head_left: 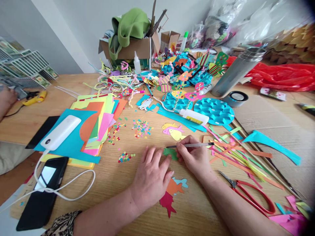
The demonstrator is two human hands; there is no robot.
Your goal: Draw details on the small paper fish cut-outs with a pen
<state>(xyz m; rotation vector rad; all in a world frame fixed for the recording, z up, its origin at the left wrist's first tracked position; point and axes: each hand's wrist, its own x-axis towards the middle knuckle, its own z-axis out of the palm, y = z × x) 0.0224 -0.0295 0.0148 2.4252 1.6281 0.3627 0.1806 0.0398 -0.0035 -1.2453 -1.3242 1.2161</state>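
Observation:
My right hand [193, 157] is closed round a slim grey pen [200, 144], whose dark end points right and whose other end lies over a green paper cutout [172, 152]. My left hand [154, 173] lies flat, fingers spread, with fingertips on the left part of that cutout; the hands cover some of it. Just beyond are yellow and pink paper fish [175, 133], overlapping. Partly under my left hand lie a red paper fish [167, 204], an orange one [175, 186] and a light blue one [181, 182].
Red-handled scissors [253, 195] lie right of my forearm, near paper strips [242, 157]. Confetti piles [142, 128] sit left. Coloured sheets [69, 131] carry a white power bank [61, 132]. A steel flask [237, 72] stands behind. Another person's hand [8, 98] shows far left.

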